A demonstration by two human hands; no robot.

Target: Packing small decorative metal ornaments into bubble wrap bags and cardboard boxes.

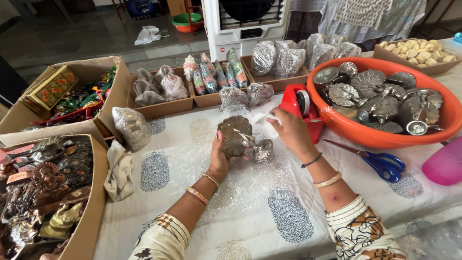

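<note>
Patterned sleeves frame the table (159,178): left hand (219,156) has its grip closed around a metal peacock figurine (239,138), upright over bubble wrap (250,188); right hand (288,130), just beside, pinches tape (from the red dispenser (301,106)), probably for sealing.

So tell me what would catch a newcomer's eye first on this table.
First, the big orange tub at the right, heaped with silvery metal peacock figures. Next, the centre: the left hand holds one such metal peacock over a sheet of bubble wrap, while the right hand reaches to the red tape dispenser. Blue-handled scissors lie just below the tub.
</note>
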